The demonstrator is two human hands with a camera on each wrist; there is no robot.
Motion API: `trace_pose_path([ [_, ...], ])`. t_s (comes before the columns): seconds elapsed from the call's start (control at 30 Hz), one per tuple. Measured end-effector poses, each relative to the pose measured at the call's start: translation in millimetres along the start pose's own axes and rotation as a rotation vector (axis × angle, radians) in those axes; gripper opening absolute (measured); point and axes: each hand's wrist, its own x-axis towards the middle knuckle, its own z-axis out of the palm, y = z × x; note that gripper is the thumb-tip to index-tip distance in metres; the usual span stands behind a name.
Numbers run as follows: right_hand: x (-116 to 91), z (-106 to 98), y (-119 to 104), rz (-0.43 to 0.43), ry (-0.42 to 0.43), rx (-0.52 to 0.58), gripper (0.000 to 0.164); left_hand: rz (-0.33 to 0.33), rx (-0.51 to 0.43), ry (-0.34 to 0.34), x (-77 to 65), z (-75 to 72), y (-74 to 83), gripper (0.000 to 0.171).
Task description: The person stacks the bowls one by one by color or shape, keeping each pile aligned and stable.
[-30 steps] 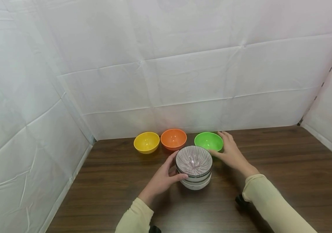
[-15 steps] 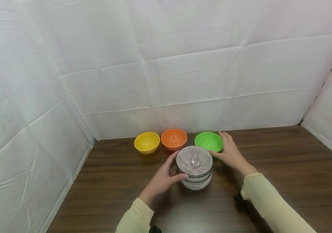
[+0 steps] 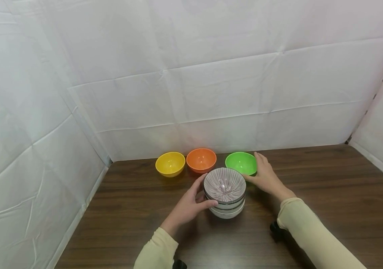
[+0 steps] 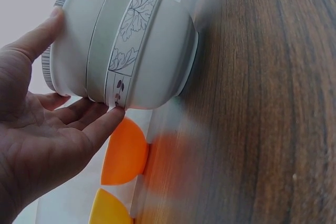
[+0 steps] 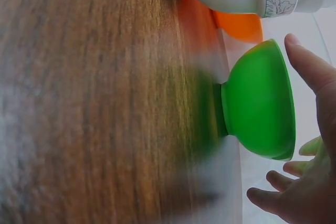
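Note:
A stack of several patterned ceramic bowls [image 3: 225, 186] stands on the table, the top one lined with radiating stripes. My left hand [image 3: 185, 206] grips its left side, thumb at the front and fingers round the far side. In the left wrist view the stack [image 4: 157, 51] shows pale walls and a leaf-patterned band. Behind and right of it sits a green bowl [image 3: 240, 163]. My right hand [image 3: 268, 180] is spread round its right side. In the right wrist view, the thumb is near the rim of the green bowl [image 5: 262, 103] and the other fingers appear apart from it.
An orange bowl [image 3: 201, 160] and a yellow bowl [image 3: 170, 164] stand side by side at the back, left of the green one. White sheeting [image 3: 218, 89] rises behind the dark wooden table [image 3: 124, 220] and along both sides.
My right hand has shifted very slightly to the right along the green bowl's rim. My left hand and the bowl stack have stayed in place.

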Motion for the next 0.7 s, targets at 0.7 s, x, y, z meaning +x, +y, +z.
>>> trace_pose_path([
  [0.7,3.5,5.8,1.6,0.006,-0.011,0.018,0.097,-0.002,-0.028,-0.013,-10.6,-0.8,26.1,0.08],
])
